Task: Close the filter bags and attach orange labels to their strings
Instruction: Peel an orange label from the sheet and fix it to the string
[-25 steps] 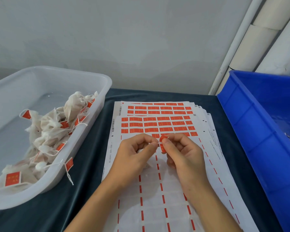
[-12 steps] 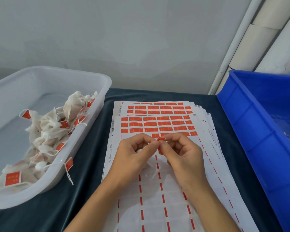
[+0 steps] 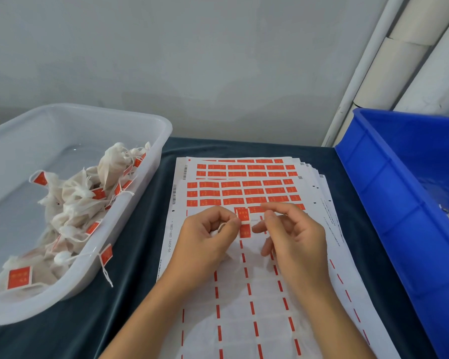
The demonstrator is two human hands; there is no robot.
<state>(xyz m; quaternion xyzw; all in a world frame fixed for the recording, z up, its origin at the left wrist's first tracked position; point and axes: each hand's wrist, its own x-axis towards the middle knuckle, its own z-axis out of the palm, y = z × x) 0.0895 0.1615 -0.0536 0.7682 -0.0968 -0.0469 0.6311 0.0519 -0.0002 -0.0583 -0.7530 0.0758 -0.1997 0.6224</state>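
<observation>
My left hand [image 3: 209, 238] curls round a small white filter bag [image 3: 216, 231] and pinches its string [image 3: 245, 222] at the fingertips. An orange label [image 3: 244, 230] hangs unfolded across that string, over the label sheet [image 3: 246, 193]. My right hand [image 3: 294, 235] is just right of the label; its thumb and a finger pinch the string's other end, while the index finger stretches out above. Finished bags with orange labels [image 3: 73, 203] lie heaped in the clear tub [image 3: 151, 182] on the left.
A stack of label sheets lies on the dark cloth [image 3: 130, 268] under both hands; its near rows are peeled, showing red dashes. A blue crate [image 3: 389, 203] stands at the right edge. White pipes [image 3: 358, 73] run up the wall behind.
The label was pinched folded between both hands' fingertips; now it hangs opened out flat on the string, and my right hand's fingers have spread and shifted a little to the right.
</observation>
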